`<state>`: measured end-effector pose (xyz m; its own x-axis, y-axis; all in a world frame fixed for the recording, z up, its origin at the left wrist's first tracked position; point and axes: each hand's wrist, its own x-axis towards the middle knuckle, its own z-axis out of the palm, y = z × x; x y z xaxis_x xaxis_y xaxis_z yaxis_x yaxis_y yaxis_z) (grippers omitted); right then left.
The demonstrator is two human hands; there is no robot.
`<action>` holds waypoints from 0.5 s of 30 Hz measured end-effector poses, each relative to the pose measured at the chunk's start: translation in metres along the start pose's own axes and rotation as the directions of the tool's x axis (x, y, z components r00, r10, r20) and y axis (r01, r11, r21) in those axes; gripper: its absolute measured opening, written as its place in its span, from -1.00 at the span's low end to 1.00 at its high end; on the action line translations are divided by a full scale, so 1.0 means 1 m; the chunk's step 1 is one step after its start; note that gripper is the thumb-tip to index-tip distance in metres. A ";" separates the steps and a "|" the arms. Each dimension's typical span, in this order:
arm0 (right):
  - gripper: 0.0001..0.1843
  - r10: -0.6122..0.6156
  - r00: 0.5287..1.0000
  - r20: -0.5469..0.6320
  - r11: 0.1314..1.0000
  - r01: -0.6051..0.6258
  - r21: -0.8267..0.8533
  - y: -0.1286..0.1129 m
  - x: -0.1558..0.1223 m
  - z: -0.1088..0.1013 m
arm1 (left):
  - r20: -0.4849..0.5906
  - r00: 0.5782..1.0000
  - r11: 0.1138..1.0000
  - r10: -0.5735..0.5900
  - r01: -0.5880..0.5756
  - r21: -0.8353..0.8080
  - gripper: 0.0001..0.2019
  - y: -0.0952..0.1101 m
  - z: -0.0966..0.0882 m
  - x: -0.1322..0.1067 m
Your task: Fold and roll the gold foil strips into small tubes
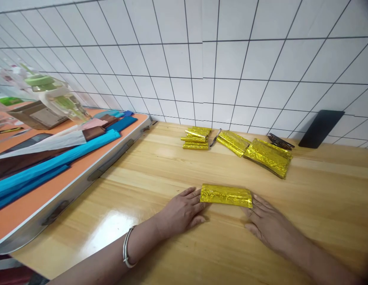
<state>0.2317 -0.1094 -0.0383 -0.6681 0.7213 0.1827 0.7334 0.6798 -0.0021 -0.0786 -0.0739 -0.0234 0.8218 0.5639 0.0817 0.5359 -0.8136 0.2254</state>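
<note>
A gold foil paper, embossed and gently curved like a folded strip, lies on the wooden table in front of me. My left hand is at its left end, palm down, with fingers stretched out and the thumb apart on the table. At the other end is my right hand, also palm down with extended fingers touching the paper's edge. Some fingertips are hidden at the paper's ends. Farther back, several narrow folded gold pieces lie in a pile, beside a flat gold sheet and a thicker stack of gold sheets.
A pen and a dark hair claw clip lie near the tiled wall, where a black phone-like slab leans. At left, an orange-topped surface holds blue and brown paper rolls, a cardboard box and a green-lidded bottle.
</note>
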 end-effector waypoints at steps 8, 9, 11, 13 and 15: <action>-0.61 -0.030 0.999 0.036 0.997 0.032 -0.063 0.007 -0.012 0.002 | -0.035 0.999 0.999 -0.037 0.038 0.034 -0.53 0.006 0.002 -0.002; -0.61 -0.030 0.999 0.030 0.997 0.032 -0.070 0.009 -0.013 0.001 | -0.043 0.998 0.999 -0.034 0.036 0.037 -0.54 0.006 0.003 -0.002; -0.60 -0.025 0.999 0.023 0.996 0.027 -0.086 0.012 -0.017 0.001 | -0.059 0.998 0.998 -0.033 0.036 0.043 -0.55 0.005 0.005 -0.004; -0.58 -0.023 1.000 0.020 0.995 0.025 -0.093 0.016 -0.020 -0.001 | -0.072 0.997 0.998 -0.034 0.037 0.045 -0.57 0.005 0.007 -0.005; -0.59 -0.037 0.999 0.008 0.996 0.037 -0.086 0.018 -0.020 -0.004 | -0.085 0.996 0.998 -0.037 0.040 0.040 -0.58 0.005 0.007 -0.004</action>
<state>0.2590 -0.1118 -0.0384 -0.6956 0.6969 0.1746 0.7160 0.6924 0.0890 -0.0779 -0.0816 -0.0295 0.7821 0.6034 0.1554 0.5758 -0.7952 0.1899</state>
